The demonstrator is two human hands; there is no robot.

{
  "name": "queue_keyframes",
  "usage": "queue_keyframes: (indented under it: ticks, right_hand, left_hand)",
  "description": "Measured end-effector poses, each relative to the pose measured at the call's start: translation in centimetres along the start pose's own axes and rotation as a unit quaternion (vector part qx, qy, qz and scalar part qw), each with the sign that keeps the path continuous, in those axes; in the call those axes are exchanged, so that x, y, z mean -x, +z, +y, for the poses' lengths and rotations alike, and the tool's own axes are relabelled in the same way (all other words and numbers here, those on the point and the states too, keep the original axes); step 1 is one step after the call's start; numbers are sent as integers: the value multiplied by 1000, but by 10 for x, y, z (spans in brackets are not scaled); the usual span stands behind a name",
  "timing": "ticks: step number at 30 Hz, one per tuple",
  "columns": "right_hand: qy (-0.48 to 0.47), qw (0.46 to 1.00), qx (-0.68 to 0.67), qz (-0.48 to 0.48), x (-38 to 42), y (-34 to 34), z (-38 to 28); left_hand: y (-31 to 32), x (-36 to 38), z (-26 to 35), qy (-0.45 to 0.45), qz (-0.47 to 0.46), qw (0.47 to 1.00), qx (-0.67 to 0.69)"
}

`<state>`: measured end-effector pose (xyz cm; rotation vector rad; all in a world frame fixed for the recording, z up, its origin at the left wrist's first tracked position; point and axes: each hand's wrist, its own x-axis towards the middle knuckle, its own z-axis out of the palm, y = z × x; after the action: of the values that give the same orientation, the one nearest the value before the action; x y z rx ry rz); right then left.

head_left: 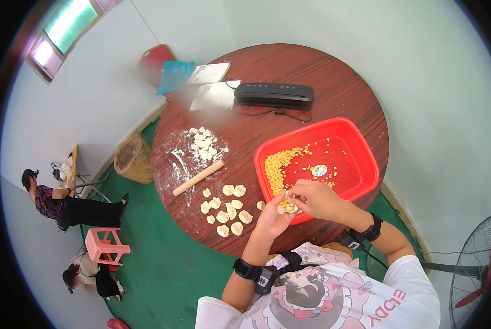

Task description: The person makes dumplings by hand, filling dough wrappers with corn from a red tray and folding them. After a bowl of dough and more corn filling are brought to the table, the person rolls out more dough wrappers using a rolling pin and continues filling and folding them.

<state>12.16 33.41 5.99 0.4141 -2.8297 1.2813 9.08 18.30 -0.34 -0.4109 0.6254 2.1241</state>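
Observation:
My left hand [274, 218] holds a dough wrapper [287, 207] with yellow filling on it, over the near edge of the red basket [360, 183]. My right hand [314, 197] is at the wrapper's far side, its fingers bent down and pressed together over the filling. Yellow corn-like filling [278, 167] lies heaped along the basket's left side, with scattered bits and an oval label on the bottom. Left of the basket, several shaped dumplings [222, 216] sit on the round table [338, 71].
A rolling pin [199, 177] and floured dough pieces [203, 143] lie left on the table. Further back are a black machine [274, 95] with a cable and white bags [212, 96]. Two people, a pink stool [105, 244] and a stump [133, 158] are left; a fan [484, 268] stands right.

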Motion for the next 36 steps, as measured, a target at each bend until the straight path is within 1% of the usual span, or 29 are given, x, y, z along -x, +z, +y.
queue_keyframes:
  ticks: [2, 4, 6, 7, 9, 10, 11, 12, 13, 15, 16, 18, 19, 20, 21, 22, 23, 24, 25, 26, 28, 29, 30, 31, 34, 35, 36]
  right_hand:
    - [-10, 1000, 2, -4, 0, 2, 3]
    - [-19, 1000, 4, -7, 1, 5, 7]
    - [-50, 999, -6, -15, 1, 7, 11]
    - [-50, 999, -6, -15, 1, 7, 10]
    - [1, 1000, -18, -19, 1, 3, 6]
    - [1, 1000, -17, -18, 1, 1, 3]
    - [7, 999, -46, -8, 1, -1, -1]
    - [13, 997, -74, 1, 1, -2, -2]
    - [12, 997, -74, 1, 0, -2, -2]
    - [-23, 998, -54, -23, 2, 1, 2]
    - [-22, 998, -53, -22, 2, 5, 6]
    - [-45, 998, -43, 28, 1, 9, 10]
    - [-46, 998, -43, 28, 1, 7, 7]
    - [-20, 998, -60, 14, 2, 4, 2]
    - [7, 997, -76, 0, 2, 1, -2]
    - [7, 997, -76, -1, 2, 1, -3]
    - [-16, 997, -70, -20, 4, 1, -3]
    - [-39, 996, -65, -38, 6, 1, -3]
    - [-39, 996, -65, -39, 6, 2, -2]
    - [-37, 997, -53, -29, 6, 4, 0]
    - [-35, 998, -42, -21, 5, 7, 4]
    - [-19, 999, -34, 2, 5, 9, 5]
    - [-3, 999, -27, 24, 5, 10, 6]
    - [-3, 999, -27, 24, 5, 10, 6]
    - [17, 998, -34, 48, 4, 7, 2]
    - [-3, 999, -47, 12, 5, 4, -2]
    - [-21, 998, -61, -23, 6, 3, -4]
  left_hand:
    - [0, 1, 1, -5, -6, 1000, 0]
    - [3, 2, 1, -4, 16, 1000, -8]
    - [6, 4, 1, -5, 19, 1000, -7]
    - [7, 5, 1, -6, 22, 1000, -5]
    - [6, 5, 1, -11, 20, 1000, -6]
    - [6, 4, 1, -15, 18, 1000, -6]
    - [3, 3, 2, -15, 18, 1000, -7]
    - [1, 2, 2, -20, -6, 1000, 3]
    - [-1, 2, 3, -25, -29, 999, 13]
    - [2, 3, 2, -21, -18, 1000, 7]
    - [5, 4, 2, -17, -7, 1000, 1]
    - [10, 6, 2, -17, 0, 1000, -4]
    - [11, 6, 2, -16, 9, 1000, -10]
    - [8, 6, 2, -14, 9, 1000, -9]
    - [2, 5, 3, -22, -17, 1000, 4]
    - [-3, 4, 3, -31, -42, 998, 18]
    - [-8, 2, 4, -30, -42, 998, 18]
    - [-11, 2, 5, -38, -71, 996, 28]
    - [-12, 1, 5, -47, -101, 993, 38]
    - [-13, 1, 4, -47, -101, 993, 38]
    - [2, 7, 2, -26, -22, 999, 9]
    - [9, 10, 2, -25, -21, 999, 9]
    - [16, 13, 2, -16, 2, 1000, 2]
    - [19, 15, 2, -8, 25, 1000, -5]
    - [10, 10, 1, -11, 14, 1000, 4]
    - [3, 8, 1, -11, 14, 1000, 4]
    - [-1, 8, 3, -18, -15, 1000, 10]
